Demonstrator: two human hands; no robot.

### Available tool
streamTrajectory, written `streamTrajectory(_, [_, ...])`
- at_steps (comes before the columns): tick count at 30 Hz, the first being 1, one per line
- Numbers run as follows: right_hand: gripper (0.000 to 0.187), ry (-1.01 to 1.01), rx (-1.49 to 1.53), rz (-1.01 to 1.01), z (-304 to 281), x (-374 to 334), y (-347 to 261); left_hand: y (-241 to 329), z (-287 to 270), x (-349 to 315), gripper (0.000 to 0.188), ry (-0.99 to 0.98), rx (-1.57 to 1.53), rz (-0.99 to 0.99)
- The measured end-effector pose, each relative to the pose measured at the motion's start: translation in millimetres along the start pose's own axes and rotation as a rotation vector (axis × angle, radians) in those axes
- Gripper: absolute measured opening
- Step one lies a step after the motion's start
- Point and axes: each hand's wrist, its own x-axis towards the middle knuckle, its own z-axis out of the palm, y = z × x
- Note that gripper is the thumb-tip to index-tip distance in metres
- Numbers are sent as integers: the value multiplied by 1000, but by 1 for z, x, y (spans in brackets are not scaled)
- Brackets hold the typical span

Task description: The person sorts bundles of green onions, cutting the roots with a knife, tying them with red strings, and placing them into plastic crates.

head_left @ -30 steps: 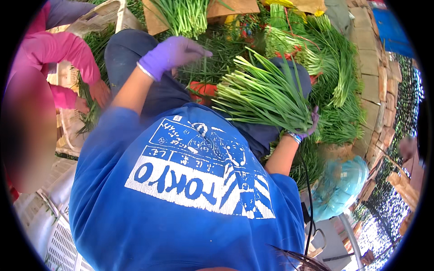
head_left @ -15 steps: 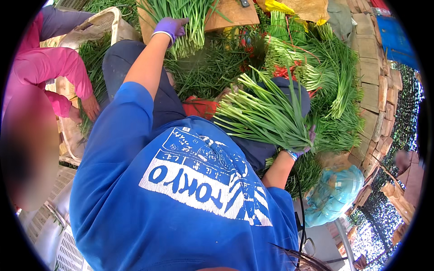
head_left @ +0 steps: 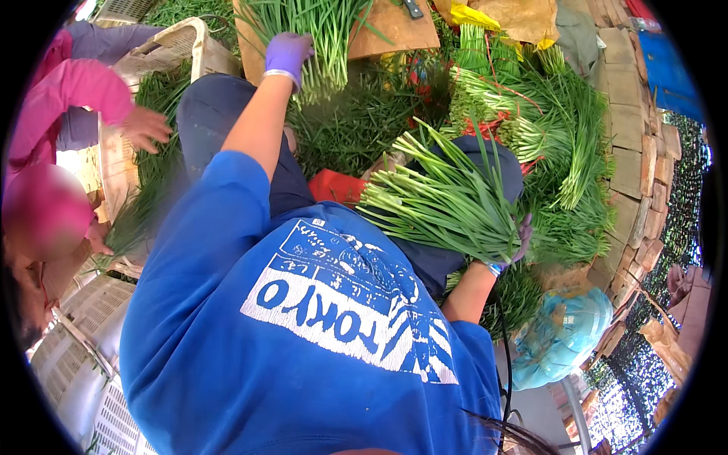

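My left hand, in a purple glove, rests against a pile of garlic chives on a wooden board. Its fingers are curled in at the pale stem ends; exactly which stems they pinch is hard to see. Across my right thigh lies a loose bunch of garlic chives, pale ends to the left. My right hand, also gloved in purple, is wrapped round the leafy end of this bunch, and the leaves hide part of the fingers.
Tied chive bundles with red bands are stacked at the right beside a brick edge. A knife lies on the board. Another person in a pink sleeve works at a pale plastic crate. A blue-green plastic bag sits lower right.
My left hand has drawn back slightly and its extended finger has curled in. My right hand still holds the bunch. The other person's hands have moved apart over the crate.
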Motion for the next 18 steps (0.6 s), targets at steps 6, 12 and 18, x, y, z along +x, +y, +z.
streamTrajectory(6, [31,-82,42,22,-14,7,1,-20,8,-17,24,376,-343,417])
streamTrajectory(12, [28,-36,8,-18,-21,12,-1,-9,13,-30,19,219,-257,713])
streamTrajectory(18, [24,-28,-32,-49,4,1,3,-15,16,-24,16,0,-220,674])
